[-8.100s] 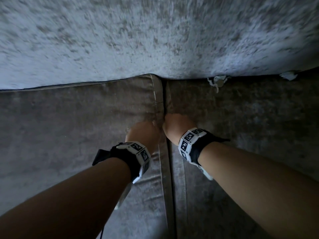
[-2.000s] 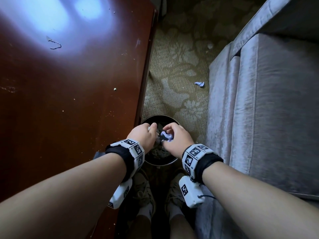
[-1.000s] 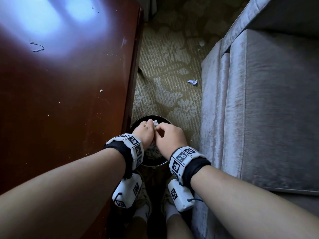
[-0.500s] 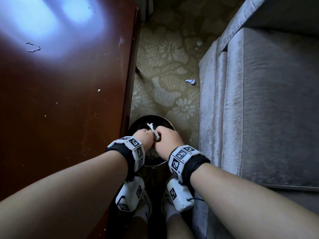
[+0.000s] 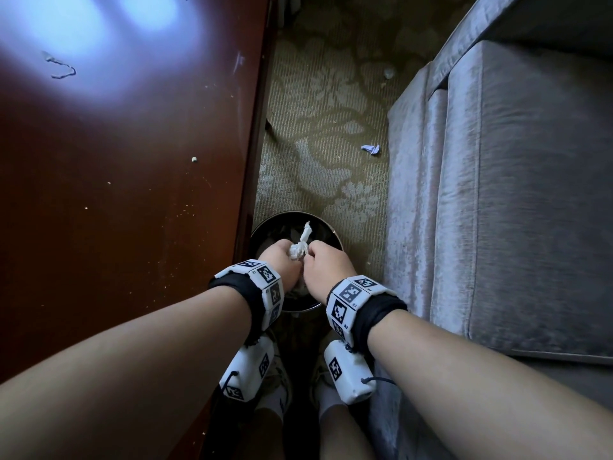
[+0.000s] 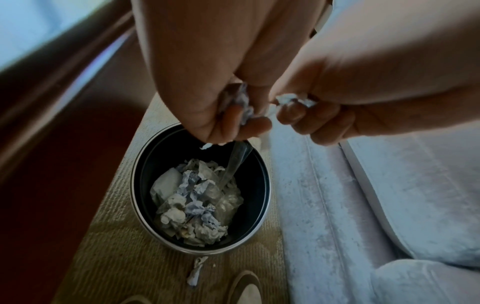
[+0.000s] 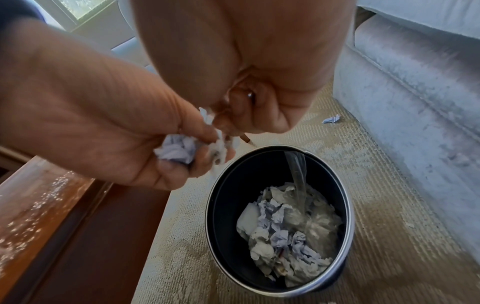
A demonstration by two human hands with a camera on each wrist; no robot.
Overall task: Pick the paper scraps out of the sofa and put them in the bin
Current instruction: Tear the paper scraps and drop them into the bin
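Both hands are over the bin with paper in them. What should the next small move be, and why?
Probably open the fingers and let go. The left hand and right hand each grip crumpled scraps directly above the bin, which already holds paper, so the scraps should fall straight in.

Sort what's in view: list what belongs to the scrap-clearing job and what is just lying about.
Job:
- left hand, gripping a crumpled bluish paper wad
- right hand, pinching a twisted white paper scrap
- round black metal-rimmed bin, part full of paper
- grey velvet sofa

Lying about:
- dark red wooden table
- patterned olive carpet
- crumpled scrap on the carpet
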